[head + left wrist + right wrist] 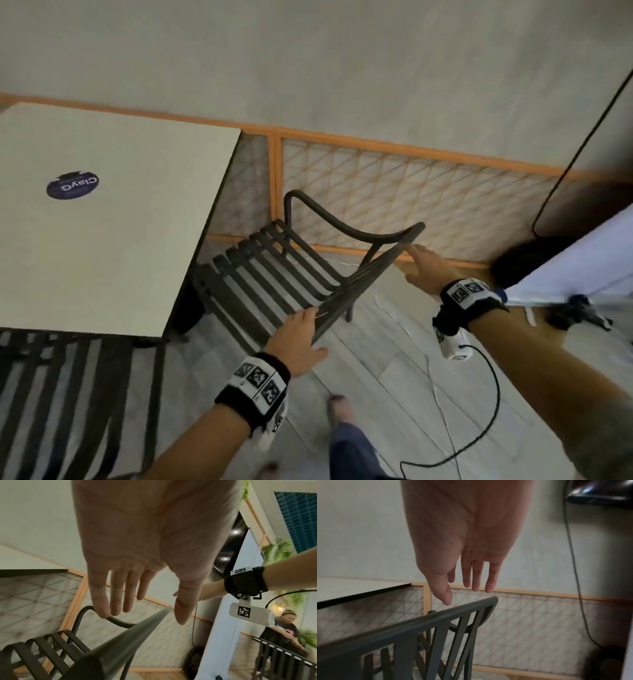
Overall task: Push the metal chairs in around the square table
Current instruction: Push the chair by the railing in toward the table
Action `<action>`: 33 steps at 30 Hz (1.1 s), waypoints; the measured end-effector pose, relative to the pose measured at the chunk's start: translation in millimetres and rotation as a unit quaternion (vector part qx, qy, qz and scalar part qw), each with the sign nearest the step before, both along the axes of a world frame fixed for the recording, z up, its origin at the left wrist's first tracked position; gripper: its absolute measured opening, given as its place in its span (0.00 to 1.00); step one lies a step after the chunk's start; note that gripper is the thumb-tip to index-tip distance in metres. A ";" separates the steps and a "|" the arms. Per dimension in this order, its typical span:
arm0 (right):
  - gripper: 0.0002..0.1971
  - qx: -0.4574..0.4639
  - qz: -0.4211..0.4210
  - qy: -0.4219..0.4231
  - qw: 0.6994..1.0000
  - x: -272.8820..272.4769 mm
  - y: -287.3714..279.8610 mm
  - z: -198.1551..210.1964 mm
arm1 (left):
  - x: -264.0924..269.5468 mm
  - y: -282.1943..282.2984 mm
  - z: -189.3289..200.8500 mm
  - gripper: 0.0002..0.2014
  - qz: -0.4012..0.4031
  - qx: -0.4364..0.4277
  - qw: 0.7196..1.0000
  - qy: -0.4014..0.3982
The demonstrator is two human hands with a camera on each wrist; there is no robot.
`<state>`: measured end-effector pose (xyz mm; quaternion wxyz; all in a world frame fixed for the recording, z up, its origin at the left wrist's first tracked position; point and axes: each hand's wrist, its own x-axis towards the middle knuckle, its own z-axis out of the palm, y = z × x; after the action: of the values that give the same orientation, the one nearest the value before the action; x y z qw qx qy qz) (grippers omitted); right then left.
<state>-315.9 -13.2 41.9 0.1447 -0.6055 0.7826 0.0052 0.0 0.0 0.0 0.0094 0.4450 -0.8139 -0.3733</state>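
Both flat, ungripping, left hand [297, 337] and right hand [426, 270] should press the dark slatted metal chair's [274, 270] backrest evenly, sliding it straight under the pale square table [113, 219].

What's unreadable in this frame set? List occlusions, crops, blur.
- Chair front legs: head view, hidden under the table.
- Left hand contact with the backrest top rail: head view suggests touch; left wrist view shows straight fingers above it. Unclear.
- Right hand contact: right wrist view is motion-blurred; fingertips look just clear of the rail.
- Second chair: cut off by the head view's lower-left edge.
- Table sticker: small text illegible.
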 end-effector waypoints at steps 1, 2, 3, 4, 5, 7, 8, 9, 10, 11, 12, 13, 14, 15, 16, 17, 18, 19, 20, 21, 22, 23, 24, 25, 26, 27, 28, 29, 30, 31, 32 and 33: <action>0.36 0.002 0.022 0.015 1.000 -10.2 -12.2 -5.1 | -8.5 -4.1 -4.1 0.35 0.001 0.005 1.000 -0.011; 0.37 0.010 0.038 0.034 0.999 -19.9 -23.5 -8.0 | -16.4 -6.4 -8.5 0.37 0.005 0.006 1.000 -0.024; 0.37 0.017 0.061 0.047 0.997 -30.7 -35.5 -15.1 | -22.4 -7.9 -12.0 0.38 0.011 0.012 0.999 -0.040; 0.37 0.028 0.082 0.057 0.995 -39.2 -46.1 -20.1 | -28.2 -9.2 -15.2 0.38 0.026 0.019 0.998 -0.058; 0.37 0.032 0.106 0.073 0.991 -49.2 -56.8 -27.6 | -34.4 -9.1 -19.0 0.38 0.037 0.024 0.996 -0.077; 0.35 0.036 0.143 0.096 0.984 -68.6 -70.7 -41.1 | -45.7 -4.4 -26.3 0.36 0.052 0.029 0.993 -0.105; 0.34 0.036 0.157 0.100 0.982 -78.1 -76.4 -46.7 | -49.4 -2.8 -29.4 0.35 0.063 0.027 0.991 -0.116; 0.33 0.038 0.174 0.107 0.978 -87.0 -81.6 -53.2 | -52.5 -0.6 -32.7 0.34 0.078 0.024 0.990 -0.118; 0.31 0.041 0.189 0.114 0.974 -93.3 -84.8 -57.5 | -54.7 1.8 -35.2 0.33 0.094 0.021 0.988 -0.118; 0.28 0.039 0.203 0.116 0.971 -100.3 -87.7 -63.2 | -56.1 4.8 -38.1 0.33 0.112 0.016 0.987 -0.116; 0.25 0.034 0.214 0.117 0.969 -105.4 -89.6 -66.2 | -57.0 7.2 -39.6 0.33 0.128 0.002 0.985 -0.117; 0.22 0.026 0.220 0.115 0.968 -109.8 -90.9 -69.6 | -57.2 9.3 -42.0 0.33 0.141 -0.018 0.982 -0.124; 0.19 0.020 0.227 0.116 0.967 -111.5 -91.2 -71.2 | -56.3 11.4 -43.8 0.33 0.152 -0.036 0.979 -0.133; 0.17 0.017 0.232 0.118 0.965 -113.6 -92.3 -73.6 | -54.8 13.2 -45.3 0.32 0.163 -0.047 0.975 -0.140; 0.16 0.018 0.233 0.125 0.964 -114.8 -93.6 -74.1 | -53.1 14.3 -44.9 0.31 0.175 -0.048 0.972 -0.150; 0.15 0.019 0.236 0.127 0.963 -116.1 -95.0 -75.8 | -50.6 15.4 -45.9 0.29 0.183 -0.049 0.969 -0.156; 0.15 0.021 0.238 0.130 0.962 -116.4 -95.6 -76.4 | -48.6 16.4 -46.3 0.27 0.189 -0.050 0.967 -0.162; 0.15 0.021 0.242 0.132 0.961 -118.1 -96.5 -79.3 | -46.9 18.0 -47.4 0.26 0.192 -0.059 0.965 -0.167; 0.15 0.021 0.246 0.135 0.960 -119.4 -97.1 -80.8 | -45.5 19.7 -47.6 0.25 0.193 -0.066 0.964 -0.169; 0.16 0.019 0.251 0.140 0.958 -120.9 -97.7 -82.8 | -44.9 21.1 -47.7 0.23 0.194 -0.072 0.964 -0.167; 0.16 0.017 0.257 0.147 0.955 -122.0 -98.1 -83.8 | -45.4 22.1 -46.9 0.21 0.195 -0.073 0.964 -0.166; 0.17 0.014 0.265 0.154 0.952 -123.4 -99.2 -85.0 | -46.2 23.1 -46.6 0.20 0.195 -0.074 0.963 -0.169; 0.17 0.011 0.271 0.162 0.949 -124.4 -100.3 -84.8 | -47.4 23.8 -45.5 0.20 0.195 -0.076 0.963 -0.173; 0.17 0.010 0.279 0.170 0.945 -126.7 -102.0 -85.0 | -49.0 25.1 -44.8 0.19 0.195 -0.076 0.962 -0.175; 0.17 0.015 0.287 0.181 0.941 -129.1 -103.0 -83.4 | -52.4 27.5 -43.5 0.19 0.193 -0.074 0.962 -0.176; 0.17 0.019 0.294 0.189 0.937 -133.4 -103.8 -82.5 | -57.2 31.4 -41.9 0.20 0.187 -0.072 0.964 -0.176; 0.18 0.024 0.300 0.197 0.933 -139.0 -104.3 -81.3 | -65.0 36.4 -40.4 0.20 0.177 -0.069 0.966 -0.175; 0.18 0.029 0.306 0.205 0.929 -146.2 -104.8 -80.3 | -74.5 42.2 -38.8 0.20 0.162 -0.066 0.969 -0.175; 0.20 0.038 0.309 0.211 0.926 -153.7 -104.9 -78.2 | -85.6 48.4 -37.5 0.20 0.147 -0.064 0.972 -0.173; 0.21 0.044 0.312 0.217 0.924 -161.8 -105.8 -76.3 | -97.8 54.0 -37.4 0.19 0.137 -0.062 0.974 -0.168; 0.23 0.051 0.314 0.224 0.921 -169.0 -107.3 -74.0 | -109.8 58.7 -37.8 0.19 0.131 -0.061 0.977 -0.159; 0.24 0.058 0.315 0.233 0.918 -175.5 -109.4 -71.3 | -122.0 62.6 -39.1 0.18 0.128 -0.061 0.978 -0.152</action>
<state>-491.4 -122.7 -29.4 -0.0161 -0.7928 0.5615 0.2366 -122.0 62.6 -39.1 -0.0397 0.5962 -0.7631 -0.2464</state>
